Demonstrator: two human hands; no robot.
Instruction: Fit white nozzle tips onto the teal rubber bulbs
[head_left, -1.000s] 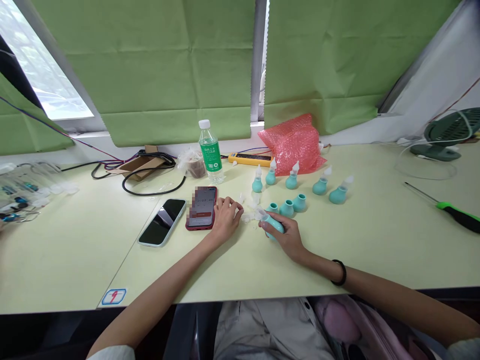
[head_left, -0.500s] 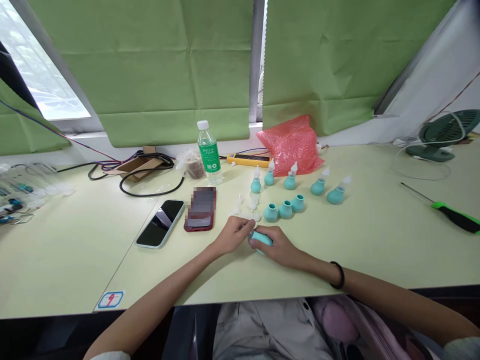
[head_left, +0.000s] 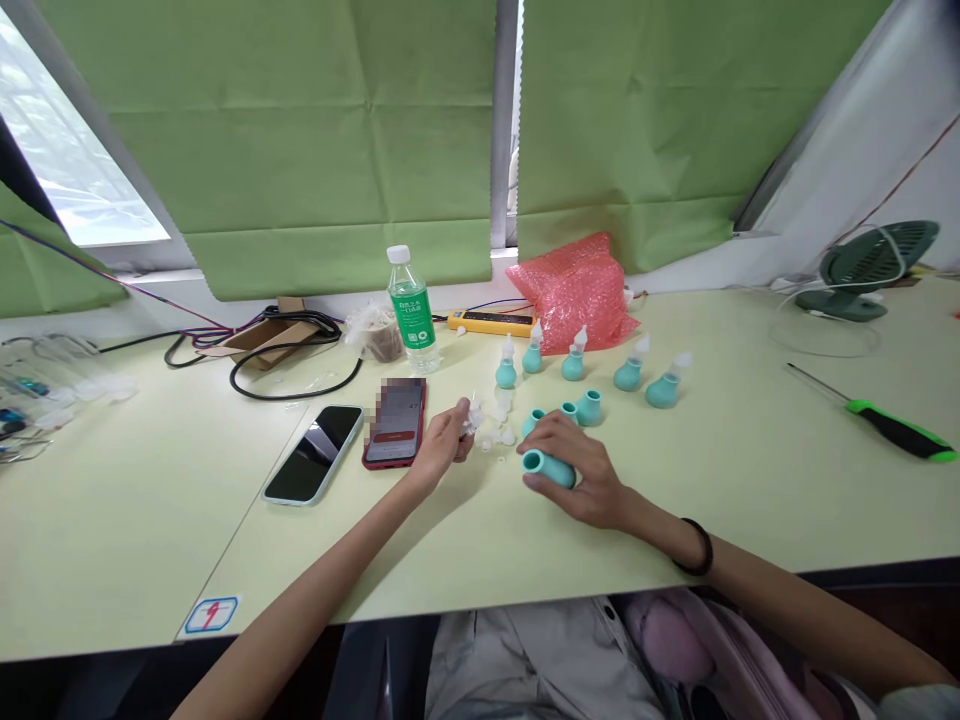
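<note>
My right hand [head_left: 581,470] is wrapped round a teal rubber bulb [head_left: 551,468], tilted so that its open mouth points left. My left hand [head_left: 445,440] is closed on a small clear plastic piece [head_left: 472,414], partly hidden by the fingers. Between the hands lie several translucent plastic parts [head_left: 498,437]. Behind my right hand stand three more open teal bulbs [head_left: 589,408], two partly covered by the hand. Farther back are several teal bulbs with clear pointed nozzles [head_left: 574,358], like nasal aspirators.
Two phones [head_left: 315,455] lie to the left, with a water bottle [head_left: 414,315] behind them. A yellow power strip [head_left: 491,322] and a red bubble-wrap bag [head_left: 581,290] are at the back. Black cable [head_left: 292,395] lies at left, a screwdriver [head_left: 892,425] and small fan [head_left: 862,275] at right.
My hands have moved apart. The right hand has shifted right with the bulb, whose mouth is now uncovered. The left hand has moved left and up to the loose parts and grips a clear piece.
</note>
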